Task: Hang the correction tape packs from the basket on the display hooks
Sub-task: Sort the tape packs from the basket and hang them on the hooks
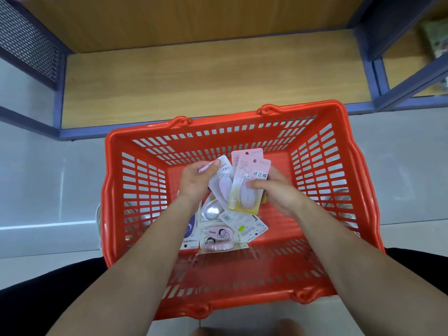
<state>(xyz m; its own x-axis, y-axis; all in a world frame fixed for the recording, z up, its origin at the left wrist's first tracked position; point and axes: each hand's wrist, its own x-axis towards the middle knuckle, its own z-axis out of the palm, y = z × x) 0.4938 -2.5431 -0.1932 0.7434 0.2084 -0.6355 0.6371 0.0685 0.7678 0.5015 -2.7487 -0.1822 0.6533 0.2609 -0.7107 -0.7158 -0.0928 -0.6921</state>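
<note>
As left hand [194, 183] pinches packs [222, 184], perhaps two

basket [339, 180]: red-orange lattice | packs [247, 187]: pink, yellow, white | shelf [194, 81]: wood-grain, blue frame

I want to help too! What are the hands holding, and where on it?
The left hand pinches a white pack near its top; the right hand grips pink-and-yellow packs across the middle.

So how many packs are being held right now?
3: a white pack in the left hand, a front pink pack overlapping a rear pink pack in the right hand, above the basket. More may be hidden behind.
</note>
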